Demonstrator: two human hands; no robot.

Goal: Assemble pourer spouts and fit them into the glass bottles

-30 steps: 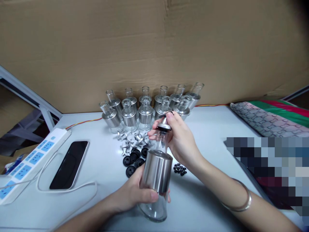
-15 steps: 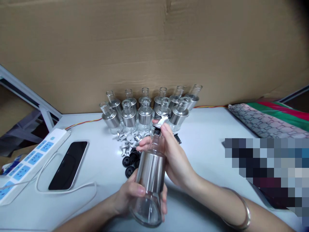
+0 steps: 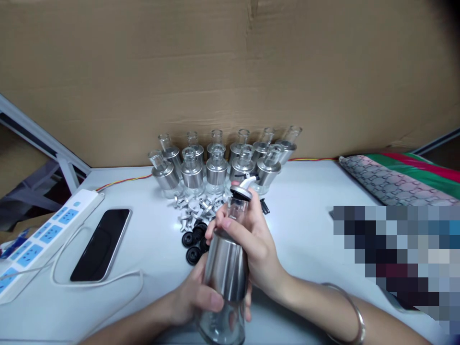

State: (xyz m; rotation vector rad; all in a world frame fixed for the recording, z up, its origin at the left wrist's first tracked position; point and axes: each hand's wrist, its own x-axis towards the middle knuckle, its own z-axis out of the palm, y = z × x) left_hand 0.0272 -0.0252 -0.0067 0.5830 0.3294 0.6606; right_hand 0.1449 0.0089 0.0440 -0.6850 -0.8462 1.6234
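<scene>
A glass bottle with a steel sleeve is tilted toward me, held in both hands. My left hand is wrapped round its lower part, thumb across the front. Around the neck and shoulder my right hand is closed, its thumb lying over the shoulder. A silver and black pourer cap with a pale spout sits on the bottle's mouth. Just beyond lie silver spout parts in a pile and several round black caps. Small black pieces lie right of the neck.
Two rows of similar bottles stand along the cardboard wall. At left are a phone, a white cable and a power strip. A patterned cloth item and a blurred-out patch lie at right.
My right hand has slid from the cap down to the bottle's neck and shoulder. The cap is now fully visible, and the bottle has dropped slightly toward me.
</scene>
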